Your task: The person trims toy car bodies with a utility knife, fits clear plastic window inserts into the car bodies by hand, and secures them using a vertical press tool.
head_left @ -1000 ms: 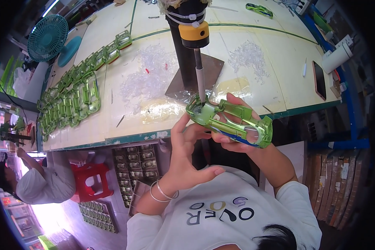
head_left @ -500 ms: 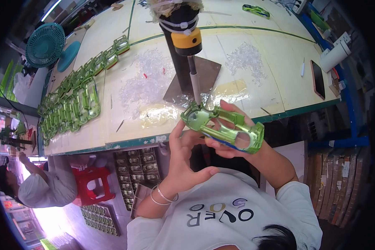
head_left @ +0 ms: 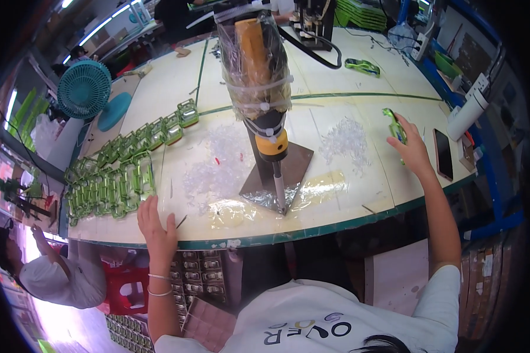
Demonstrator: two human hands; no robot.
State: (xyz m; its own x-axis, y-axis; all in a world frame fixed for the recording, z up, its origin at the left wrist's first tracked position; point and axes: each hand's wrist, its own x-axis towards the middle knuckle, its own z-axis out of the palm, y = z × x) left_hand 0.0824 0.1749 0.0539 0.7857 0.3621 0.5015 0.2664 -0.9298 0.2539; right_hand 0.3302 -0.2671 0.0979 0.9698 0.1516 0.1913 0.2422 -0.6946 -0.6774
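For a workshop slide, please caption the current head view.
Right hand holds a green car-shaped shell; the open left hand is near similar shells grouped on the table.

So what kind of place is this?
Probably a small factory or workshop: rows of green toy car shells lie on a big table, and a tool points down at a metal plate.
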